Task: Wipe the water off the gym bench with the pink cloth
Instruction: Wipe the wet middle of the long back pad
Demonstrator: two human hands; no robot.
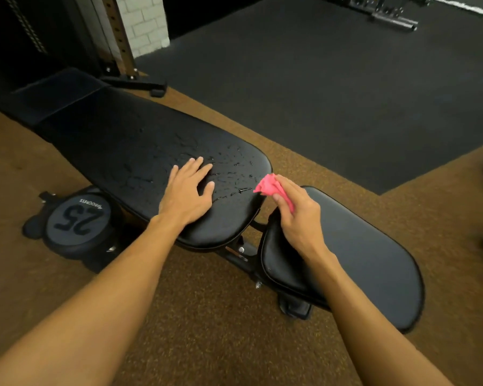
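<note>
Floor: brown speckled flooring (221, 316) adjoins black rubber matting (318, 79). White brick wall (144, 23) at rear, beside a perforated rack upright (117, 37). Weight plate (77, 218) marked 25 at left.

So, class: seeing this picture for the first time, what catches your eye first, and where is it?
The bright pink cloth, bunched in the right hand at the end of the long black pad, stands out first. Next come the water droplets scattered on that pad, where the left hand rests flat. A round weight marked 25 sits beside the bench, at left.
</note>
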